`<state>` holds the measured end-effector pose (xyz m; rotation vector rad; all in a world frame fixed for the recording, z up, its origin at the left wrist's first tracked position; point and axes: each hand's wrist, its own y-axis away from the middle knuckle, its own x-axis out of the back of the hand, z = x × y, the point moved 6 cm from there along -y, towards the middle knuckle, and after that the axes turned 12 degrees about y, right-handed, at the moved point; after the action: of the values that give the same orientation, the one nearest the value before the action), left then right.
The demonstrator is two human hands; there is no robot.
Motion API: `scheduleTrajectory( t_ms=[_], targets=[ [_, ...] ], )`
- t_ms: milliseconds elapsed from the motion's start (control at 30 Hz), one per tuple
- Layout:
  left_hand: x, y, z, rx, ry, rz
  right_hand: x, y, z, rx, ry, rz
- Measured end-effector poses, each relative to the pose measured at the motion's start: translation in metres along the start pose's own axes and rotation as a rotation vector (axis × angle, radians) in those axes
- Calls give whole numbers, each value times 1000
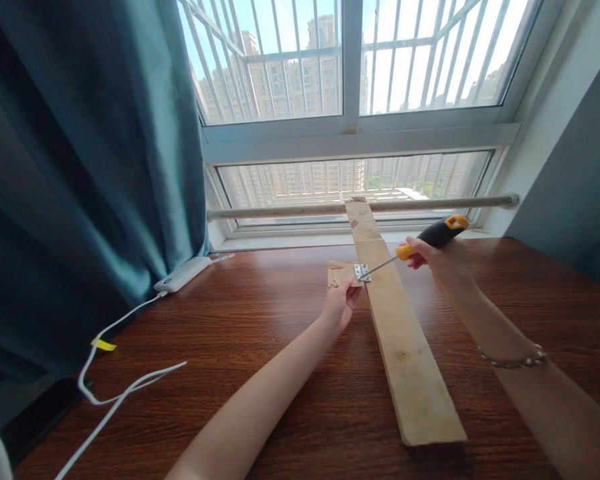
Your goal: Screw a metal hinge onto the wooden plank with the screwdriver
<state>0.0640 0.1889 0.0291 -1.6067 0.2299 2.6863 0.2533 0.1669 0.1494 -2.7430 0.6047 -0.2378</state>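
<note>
A long wooden board [405, 340] lies on the dark wood table, its far end at the window rail. Against its left edge sits a small wooden block [337, 273], and a silver metal hinge [362, 272] spans the two. My left hand [341, 303] is closed on the near right part of the block, close to the hinge. In my right hand [433, 257] is a screwdriver [437, 233] with a black and yellow handle, gripped near the yellow collar. Its shaft slants down to the left, and the tip meets the hinge. Whether a screw is under the tip is too small to tell.
A white power strip or adapter [184, 273] with a white cable [93, 360] lies at the table's left. A dark blue curtain [145, 133] hangs there. A horizontal rail [290, 211] runs along the window behind the brown table [270, 320].
</note>
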Motion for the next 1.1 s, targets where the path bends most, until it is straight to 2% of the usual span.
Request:
scheduleTrajectory(
  t_ms=[333,500,733,1000,1100],
  targets=[
    [1,1,-1,5,-17,15,-5,5,-12,31,-3,-150],
    [8,-1,-1,17,-86,59,-5,8,-17,23,-16,-168],
    [6,-4,-1,-1,-62,-9,-4,7,-16,20,20,-167],
    [5,-1,0,-7,-66,20,-2,7,-24,-51,-45,-420],
    [2,1,1,-12,-65,18,1,8,-27,-46,3,-436]
  ],
)
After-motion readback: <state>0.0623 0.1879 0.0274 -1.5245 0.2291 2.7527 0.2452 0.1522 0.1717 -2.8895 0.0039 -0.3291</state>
